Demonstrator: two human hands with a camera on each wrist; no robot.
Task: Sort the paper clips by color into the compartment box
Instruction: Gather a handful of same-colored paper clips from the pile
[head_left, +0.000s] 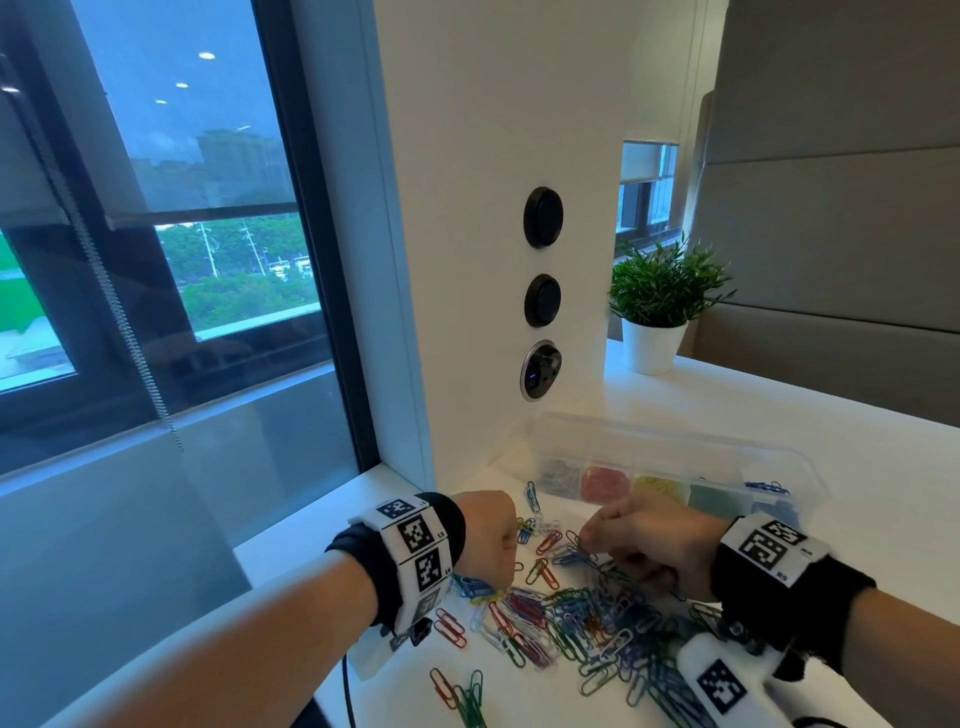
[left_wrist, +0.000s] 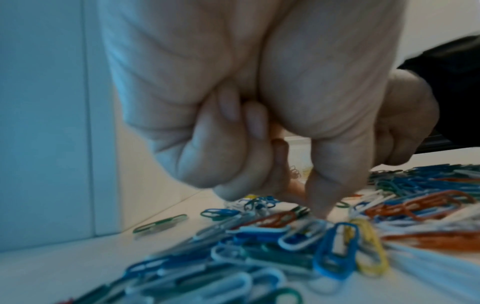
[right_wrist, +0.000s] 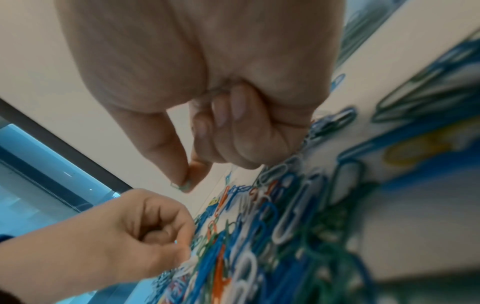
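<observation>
A heap of mixed paper clips (head_left: 587, 623) in blue, green, red, white and yellow lies on the white table (head_left: 857, 467). Behind it stands the clear compartment box (head_left: 675, 441), with red, yellow, green and blue clips in separate cells. My right hand (head_left: 584, 540) hovers over the far side of the heap. Its thumb and forefinger pinch a green paper clip (right_wrist: 179, 186). My left hand (head_left: 511, 545) is curled into a fist at the heap's left edge. The left hand's thumb tip (left_wrist: 322, 214) touches the clips (left_wrist: 285, 236), and I see nothing held in it.
A white wall panel with round sockets (head_left: 543, 306) rises just behind the box. A potted plant (head_left: 660, 306) stands at the back right. Stray clips (head_left: 457, 686) lie near the front. The table's left edge (head_left: 311, 525) drops off beside the window.
</observation>
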